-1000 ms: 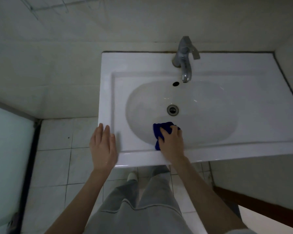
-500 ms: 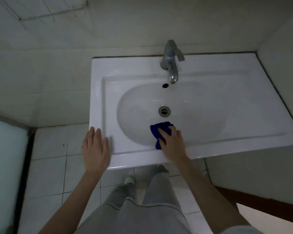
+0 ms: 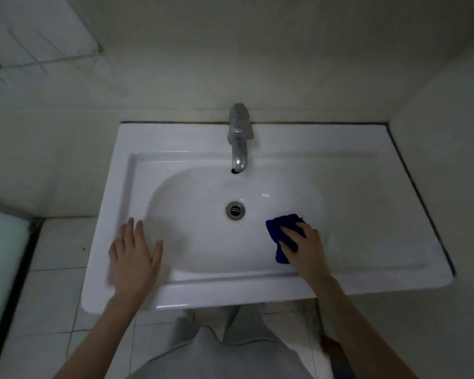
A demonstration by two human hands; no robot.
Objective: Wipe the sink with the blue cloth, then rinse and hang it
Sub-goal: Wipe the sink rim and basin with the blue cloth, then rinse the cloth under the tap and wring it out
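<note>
A white sink point(image 3: 367, 214) with an oval bowl fills the middle of the view, its drain point(image 3: 235, 210) at the bowl's centre. The blue cloth point(image 3: 281, 228) lies bunched against the bowl's front right wall. My right hand point(image 3: 305, 247) lies on top of it with fingers spread, pressing it to the porcelain, and covers much of it. My left hand point(image 3: 134, 255) rests flat on the sink's front left rim, fingers straight.
A chrome faucet point(image 3: 240, 140) stands at the back centre, its spout over the bowl. Walls close in behind and on the right. A wire rack point(image 3: 39, 50) hangs on the wall at upper left. Tiled floor point(image 3: 52, 296) lies to the left, and my grey trousers point(image 3: 225, 351) below.
My right hand has slid the blue cloth to the right, from just below the drain to the bowl's front right. My left hand has shifted further onto the rim.
</note>
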